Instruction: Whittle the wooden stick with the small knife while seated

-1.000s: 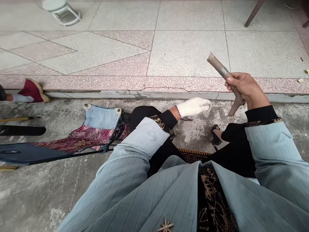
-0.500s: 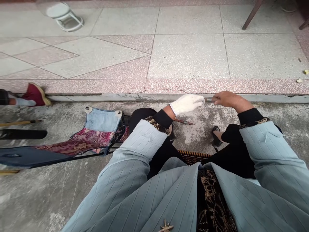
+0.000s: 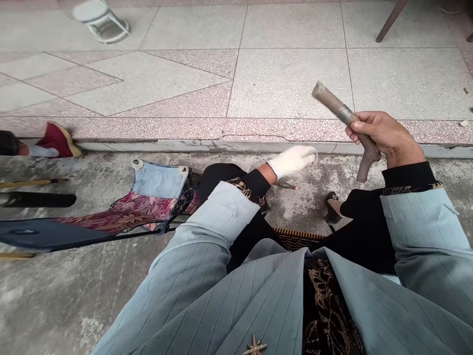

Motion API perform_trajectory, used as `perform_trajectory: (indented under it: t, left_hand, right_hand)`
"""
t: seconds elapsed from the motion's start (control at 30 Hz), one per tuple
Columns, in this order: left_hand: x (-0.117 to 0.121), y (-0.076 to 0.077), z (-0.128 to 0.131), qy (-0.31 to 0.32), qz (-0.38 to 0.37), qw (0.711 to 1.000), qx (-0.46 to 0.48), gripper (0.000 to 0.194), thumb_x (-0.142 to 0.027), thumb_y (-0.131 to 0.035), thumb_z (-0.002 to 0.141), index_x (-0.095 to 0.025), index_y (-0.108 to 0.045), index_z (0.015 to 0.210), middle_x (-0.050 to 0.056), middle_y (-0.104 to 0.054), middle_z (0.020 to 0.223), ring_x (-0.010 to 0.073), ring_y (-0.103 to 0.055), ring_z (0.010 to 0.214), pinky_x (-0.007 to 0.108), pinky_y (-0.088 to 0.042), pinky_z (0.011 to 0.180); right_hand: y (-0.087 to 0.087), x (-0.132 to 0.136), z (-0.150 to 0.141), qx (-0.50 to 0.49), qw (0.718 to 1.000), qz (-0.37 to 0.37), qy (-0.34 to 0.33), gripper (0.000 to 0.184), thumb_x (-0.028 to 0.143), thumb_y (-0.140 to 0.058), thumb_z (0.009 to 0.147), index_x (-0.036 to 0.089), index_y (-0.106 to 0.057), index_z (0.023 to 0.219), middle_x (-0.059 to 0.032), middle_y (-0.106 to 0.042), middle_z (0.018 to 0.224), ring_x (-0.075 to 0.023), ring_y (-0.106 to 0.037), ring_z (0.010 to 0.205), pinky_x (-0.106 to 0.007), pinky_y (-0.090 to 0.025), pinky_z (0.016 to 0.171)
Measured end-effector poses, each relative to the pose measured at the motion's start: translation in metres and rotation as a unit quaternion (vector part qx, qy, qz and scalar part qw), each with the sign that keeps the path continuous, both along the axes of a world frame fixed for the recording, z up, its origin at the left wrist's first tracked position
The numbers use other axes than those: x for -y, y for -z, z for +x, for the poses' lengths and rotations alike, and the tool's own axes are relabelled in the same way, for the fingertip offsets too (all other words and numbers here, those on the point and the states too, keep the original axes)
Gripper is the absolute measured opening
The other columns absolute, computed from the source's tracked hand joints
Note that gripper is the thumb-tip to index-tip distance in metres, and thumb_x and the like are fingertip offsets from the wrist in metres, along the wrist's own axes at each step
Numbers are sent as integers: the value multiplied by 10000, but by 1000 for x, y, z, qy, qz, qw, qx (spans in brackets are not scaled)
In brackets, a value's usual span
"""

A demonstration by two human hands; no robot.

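My right hand grips a dull grey-brown tube with a metal-wrapped band, joined to a forked, wood-like handle, and holds it up over the terrazzo step. My left hand, in a white knit glove, hangs in the air to the left of the tube and does not touch it. Nothing shows in the glove, and its fingers are hard to make out. Below that glove, a thin rusty rod lies on the concrete, partly hidden by my cuff.
My dark-shod foot rests on the concrete below the tool. A patchwork fabric folding seat stands to the left. Beyond it, a person's foot in a red shoe rests by the pink terrazzo step edge. A white stool stands farther away.
My right hand has swung the tube up and right, away from the glove, where it was half a second ago. My left hand has shifted slightly.
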State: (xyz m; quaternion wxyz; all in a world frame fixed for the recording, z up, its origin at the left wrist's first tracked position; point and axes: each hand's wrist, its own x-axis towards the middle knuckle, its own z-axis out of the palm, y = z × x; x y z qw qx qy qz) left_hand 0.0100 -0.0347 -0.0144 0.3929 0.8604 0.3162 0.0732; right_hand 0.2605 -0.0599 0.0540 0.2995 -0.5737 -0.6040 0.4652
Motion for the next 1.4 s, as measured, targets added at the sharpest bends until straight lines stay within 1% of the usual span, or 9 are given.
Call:
perform_trajectory:
  t: [0.17,0.33,0.47,0.63,0.73,0.83,1.03,1.23,1.4]
  left_hand:
    - [11,2,8,100,17,995,8,254,-273,-411,908,-174,-644,891,12,-630,817,145,-541,733,259,-375,698]
    - [11,-7,4,101,31,994,7,257,-275,-405,913,-175,-641,905,10,-640,826,140,-546,726,254,-376,686]
    - [2,-13,-6,35,81,995,-36,271,-298,-411,912,-188,-656,951,8,-646,805,148,-549,709,262,-376,666]
    - [-16,-15,-18,-71,85,993,-28,248,-293,-438,893,-182,-658,922,24,-654,839,170,-577,778,282,-409,717]
    - [-18,-15,-18,-75,23,997,6,240,-252,-419,895,-161,-639,863,32,-617,775,148,-569,717,285,-419,694]
    - [-10,-14,-15,-69,-40,996,34,272,-239,-372,915,-152,-625,869,23,-585,713,102,-526,607,250,-407,616]
    - [3,-18,-9,-33,-96,990,101,225,-239,-425,871,-150,-623,812,2,-576,710,79,-448,572,234,-364,584]
    - [6,-24,-7,-1,-62,993,97,222,-229,-429,854,-145,-629,808,9,-614,801,112,-519,710,263,-399,708]
    - [-4,-23,-17,-45,-14,998,50,243,-256,-427,875,-158,-649,863,-5,-599,746,121,-511,656,264,-387,675]
  right_hand:
    - [23,-13,2,97,992,-13,77,192,381,-661,815,189,-659,818,-47,-601,700,-154,-522,606,-320,-466,618]
    - [38,-22,-9,296,954,-19,52,285,323,-648,822,153,-703,1045,-63,-652,769,-201,-586,700,-340,-445,673]
    - [48,-20,-20,405,903,-90,-107,272,333,-659,804,209,-727,1037,-87,-697,927,-236,-613,817,-331,-435,707]
    - [32,-5,-24,195,893,-172,-368,313,419,-673,782,243,-725,1037,-23,-694,896,-189,-600,781,-298,-454,710]
    - [7,3,-15,66,938,-146,-306,381,458,-702,758,229,-697,1063,-23,-671,896,-162,-567,751,-285,-465,698]
    - [-6,3,-4,-41,992,-51,-108,285,416,-707,777,189,-669,945,-31,-618,824,-125,-509,670,-253,-444,637]
    - [13,-10,2,-47,994,5,99,125,295,-651,819,183,-601,795,-28,-547,726,-110,-468,602,-243,-427,565]
    - [24,-18,-8,226,969,23,96,232,344,-651,822,159,-683,958,-63,-629,773,-170,-564,666,-328,-468,654]
    - [34,-17,-15,342,936,-41,-70,364,451,-702,763,206,-739,1029,-96,-705,906,-259,-628,805,-379,-475,699]
